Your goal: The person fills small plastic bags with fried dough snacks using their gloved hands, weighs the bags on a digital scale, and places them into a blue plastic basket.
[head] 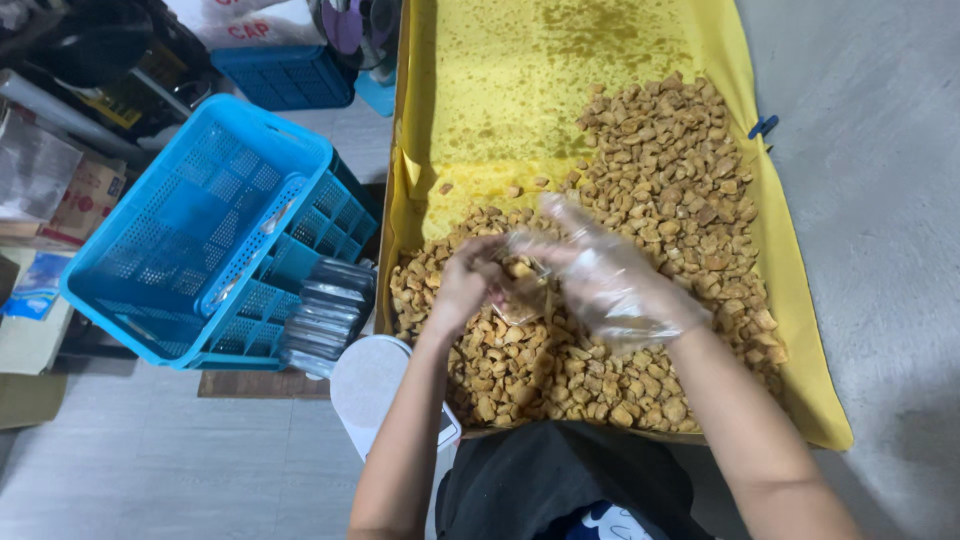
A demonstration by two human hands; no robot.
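Observation:
A large tray lined with yellow paper (520,90) holds a heap of small golden-brown fried pieces (680,190). My left hand (465,285), bare, grips a small clear bag (522,285) partly filled with the pieces, just above the heap. My right hand (600,270) wears a loose clear plastic glove and rests against the bag's mouth, fingers spread toward the left.
A blue plastic crate (190,230) lies tilted left of the tray. A stack of clear lidded containers (325,315) leans against it, beside a white round lid (370,385). Cardboard boxes (85,195) and a second blue crate (285,75) sit farther left. Grey floor lies right.

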